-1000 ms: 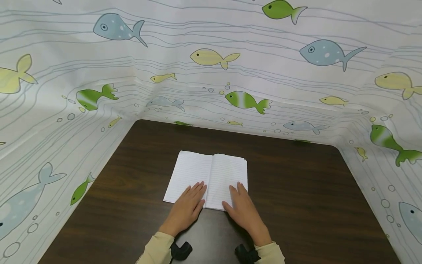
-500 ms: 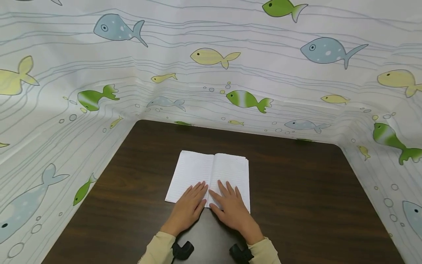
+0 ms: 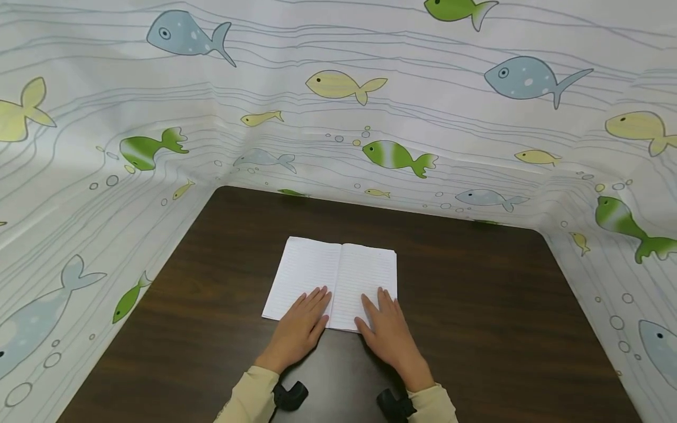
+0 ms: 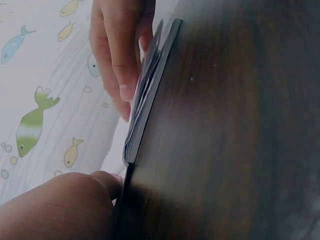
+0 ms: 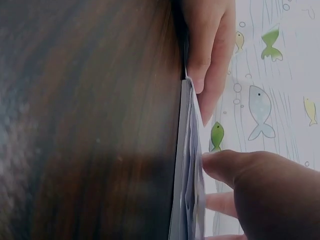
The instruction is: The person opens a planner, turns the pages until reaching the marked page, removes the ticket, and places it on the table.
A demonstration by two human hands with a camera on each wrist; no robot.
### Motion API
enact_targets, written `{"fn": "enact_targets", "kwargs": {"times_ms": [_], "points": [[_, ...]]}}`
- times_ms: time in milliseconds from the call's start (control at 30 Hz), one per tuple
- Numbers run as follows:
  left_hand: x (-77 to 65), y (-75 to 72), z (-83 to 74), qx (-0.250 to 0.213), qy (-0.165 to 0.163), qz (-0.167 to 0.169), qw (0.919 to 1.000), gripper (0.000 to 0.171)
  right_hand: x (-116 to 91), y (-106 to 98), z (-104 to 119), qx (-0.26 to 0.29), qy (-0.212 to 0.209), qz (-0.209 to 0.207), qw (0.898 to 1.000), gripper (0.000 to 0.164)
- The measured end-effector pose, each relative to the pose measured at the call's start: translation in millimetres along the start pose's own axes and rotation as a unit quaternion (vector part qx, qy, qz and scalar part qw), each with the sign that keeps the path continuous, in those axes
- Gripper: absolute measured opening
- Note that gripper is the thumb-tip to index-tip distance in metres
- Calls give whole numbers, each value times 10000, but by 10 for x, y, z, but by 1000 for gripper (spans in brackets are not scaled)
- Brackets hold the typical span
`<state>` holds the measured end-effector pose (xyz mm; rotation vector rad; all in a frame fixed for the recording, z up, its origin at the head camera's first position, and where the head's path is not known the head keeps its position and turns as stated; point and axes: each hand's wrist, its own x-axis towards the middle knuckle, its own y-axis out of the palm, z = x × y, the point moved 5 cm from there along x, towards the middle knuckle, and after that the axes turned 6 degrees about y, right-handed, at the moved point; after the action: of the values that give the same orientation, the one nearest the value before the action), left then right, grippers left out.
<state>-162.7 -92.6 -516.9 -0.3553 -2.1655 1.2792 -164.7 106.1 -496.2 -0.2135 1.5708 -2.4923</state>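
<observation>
An open notebook (image 3: 309, 267) with ruled white pages lies flat on the dark wooden table. My left hand (image 3: 299, 330) rests with straight fingers on the lower left page, fingertips close to the centre fold. On the lower right page, near its outer edge, my right hand (image 3: 390, 336) lies with its fingers spread and the thumb at the bottom edge. Both wrist views look along the notebook's near edge, where the stacked pages (image 5: 190, 165) show from the side. The left thumb (image 4: 107, 182) sits at that edge in the left wrist view.
Around the sides and back of the table (image 3: 476, 305) stands a white fish-patterned sheet (image 3: 449, 117). A black curved device is on each wrist, the left device (image 3: 291, 396) and the right device (image 3: 394, 405), beside beige sleeves.
My right hand slid left to the centre fold, then back right to the outer part of the right page. The left hand stayed on its page.
</observation>
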Motion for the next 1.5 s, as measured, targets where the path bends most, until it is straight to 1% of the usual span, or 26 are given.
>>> {"fn": "enact_targets", "kwargs": {"times_ms": [100,400,567,667,833,933,1100,1233,1333,1400,1500], "points": [[6,-3,7,7,9,49,10000,49,-1,-8,-20,63,90,-12,9999,54],[15,3,31,22,4,82,10000,50,16,0,5,211,97,3,9997,62],[16,-5,26,30,1,109,9999,50,40,34,8,407,134,85,9990,77],[16,-7,27,47,4,124,9999,50,55,54,16,395,156,146,9990,87],[15,-10,28,14,-30,132,9999,50,71,70,37,424,211,227,9986,94],[18,-7,28,36,-28,119,9999,50,69,67,63,457,152,206,9986,92],[27,-7,20,32,23,56,10000,50,47,32,97,495,-119,-119,9986,75],[26,-2,10,-83,-5,80,9999,51,9,13,64,623,-5,-252,9977,66],[22,2,8,-254,-133,127,9995,60,-11,6,45,750,48,-298,9967,62],[19,11,12,-373,-196,178,9990,72,-17,-3,47,806,-26,-380,9960,60],[11,21,13,-507,-250,242,9981,88,-26,-12,42,742,-124,-570,9955,58]]}}
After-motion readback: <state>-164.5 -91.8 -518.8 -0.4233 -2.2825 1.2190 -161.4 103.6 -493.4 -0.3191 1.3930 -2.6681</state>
